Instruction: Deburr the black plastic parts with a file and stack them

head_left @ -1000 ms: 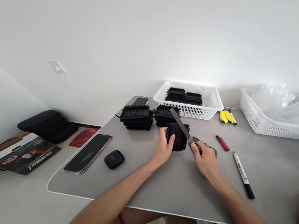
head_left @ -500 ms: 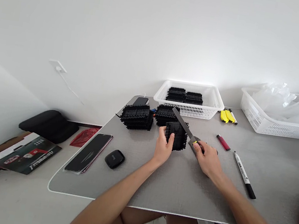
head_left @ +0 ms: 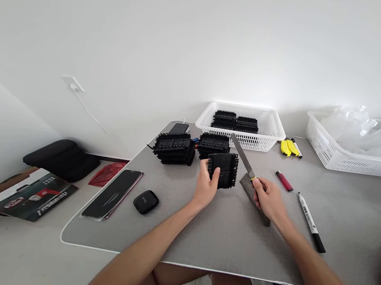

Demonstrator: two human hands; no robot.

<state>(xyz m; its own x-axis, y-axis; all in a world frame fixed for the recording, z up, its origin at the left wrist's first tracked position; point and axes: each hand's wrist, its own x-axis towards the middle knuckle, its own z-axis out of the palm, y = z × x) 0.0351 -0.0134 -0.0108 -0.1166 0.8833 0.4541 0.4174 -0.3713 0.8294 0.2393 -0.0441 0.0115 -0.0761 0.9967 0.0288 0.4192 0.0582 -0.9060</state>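
Note:
My left hand [head_left: 207, 183] grips a flat black plastic part [head_left: 226, 171] with toothed edges, thumb across its face, tilted up above the table. In my right hand [head_left: 266, 196] is a flat metal file [head_left: 243, 155], held by its handle end, its blade pointing up and to the left. The blade is apart from the plastic part. Under my right hand lies a dark grey cloth-like strip [head_left: 249, 187]. Behind my left hand stand two stacks of similar black parts, one at the left [head_left: 174, 147] and one nearer the basket [head_left: 213, 143].
A white basket [head_left: 239, 140] with more black parts stands by the wall; another basket [head_left: 333, 155] holds plastic bags. Yellow-handled items [head_left: 291, 148], a red lighter [head_left: 284, 181] and a marker [head_left: 311, 222] lie at right. A phone-like slab [head_left: 113, 194] and black case [head_left: 146, 202] lie left.
The file has moved right, away from the black plastic part, with my right hand. My left hand has shifted slightly left and turned the part's face more toward me.

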